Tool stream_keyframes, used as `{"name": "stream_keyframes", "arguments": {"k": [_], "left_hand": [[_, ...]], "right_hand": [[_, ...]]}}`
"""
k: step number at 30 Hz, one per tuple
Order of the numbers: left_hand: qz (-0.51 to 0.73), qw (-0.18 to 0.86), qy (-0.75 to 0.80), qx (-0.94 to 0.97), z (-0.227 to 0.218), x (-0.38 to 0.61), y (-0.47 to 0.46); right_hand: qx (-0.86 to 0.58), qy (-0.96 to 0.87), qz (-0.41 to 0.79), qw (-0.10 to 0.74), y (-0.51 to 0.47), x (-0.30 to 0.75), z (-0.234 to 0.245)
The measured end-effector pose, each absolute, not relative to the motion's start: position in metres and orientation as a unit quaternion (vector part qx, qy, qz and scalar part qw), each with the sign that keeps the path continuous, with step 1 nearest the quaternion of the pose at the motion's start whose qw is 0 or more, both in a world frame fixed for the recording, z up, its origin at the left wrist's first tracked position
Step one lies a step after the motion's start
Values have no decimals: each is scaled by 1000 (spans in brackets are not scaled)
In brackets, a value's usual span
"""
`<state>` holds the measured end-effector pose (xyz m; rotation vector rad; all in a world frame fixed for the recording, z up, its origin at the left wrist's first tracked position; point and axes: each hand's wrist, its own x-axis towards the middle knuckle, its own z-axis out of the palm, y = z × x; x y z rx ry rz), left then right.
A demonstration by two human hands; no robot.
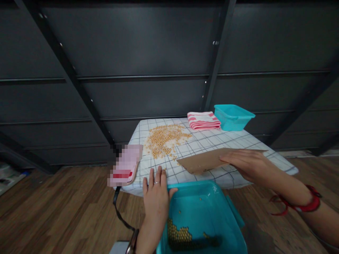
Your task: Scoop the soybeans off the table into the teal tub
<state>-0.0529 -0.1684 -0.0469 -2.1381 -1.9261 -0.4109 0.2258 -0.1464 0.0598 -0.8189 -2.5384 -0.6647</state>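
My left hand (156, 197) lies with fingers spread on the front edge of the cloth, its thumb at the corner of a teal plastic tub (201, 204). Round yellow beans (180, 233) are gathered in the tub's near left part, with a few loose ones farther up. My right hand (245, 160) grips a piece of brown cardboard (202, 160), tilted just above the checked cloth. Beyond my left hand, a patch of yellow beans (161, 137) mixed with fine whitish grains is spread over the cloth.
The table wears a white checked cloth (206, 141). At its back right are a folded pink-and-white striped towel (202, 120) and a second teal tub (234, 118). A pink blurred-out flat object (125, 164) sits at the left edge. A dark panelled wall (145, 95) stands behind.
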Motion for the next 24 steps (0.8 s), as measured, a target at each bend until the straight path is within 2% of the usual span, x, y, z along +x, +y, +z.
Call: {"name": "stream_keyframes", "arguments": {"k": [12,24], "left_hand": [[-142,125,-655,-732,-52,-55,-167],[-128,155,-646,-736,-45,-51,-169]], "right_hand": [[-245,-901,-268,238,-125,209,60],[-265,-896,-264,238,-117,220,54]]}}
